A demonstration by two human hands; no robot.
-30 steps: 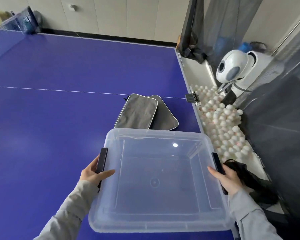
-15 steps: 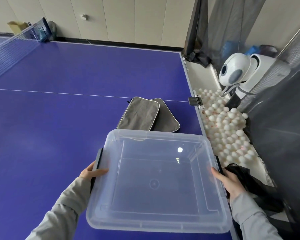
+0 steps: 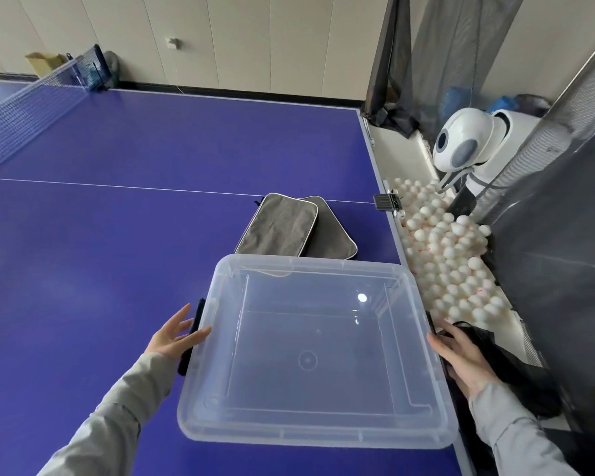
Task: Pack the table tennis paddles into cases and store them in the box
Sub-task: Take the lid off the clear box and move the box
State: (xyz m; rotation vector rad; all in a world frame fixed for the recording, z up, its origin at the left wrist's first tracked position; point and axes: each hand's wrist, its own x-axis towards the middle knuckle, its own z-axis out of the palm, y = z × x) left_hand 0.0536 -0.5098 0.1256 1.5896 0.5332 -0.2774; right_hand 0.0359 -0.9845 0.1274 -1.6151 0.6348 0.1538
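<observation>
A clear plastic box [image 3: 310,267] with its lid on lies flat on the blue table [image 3: 117,235], near the right edge. My left hand [image 3: 174,338] rests with spread, straight fingers over the black latch [image 3: 199,309] on the box's left side. At the box's right side, my right hand [image 3: 464,359] touches it with fingers stretched toward the right latch [image 3: 430,326]. Just behind the box lie two grey zipped paddle cases, the lighter case [image 3: 279,225] overlapping the darker case [image 3: 335,240]. No paddle is in view.
A trough full of white balls [image 3: 450,255] runs along the table's right edge, with a white ball machine [image 3: 468,146] behind it. Black netting [image 3: 509,362] bunches beside my right hand. The table net [image 3: 31,101] stands far left.
My left hand has let go of the left latch and spread its fingers. The box has settled lower and flatter on the table. My view has tilted up.
</observation>
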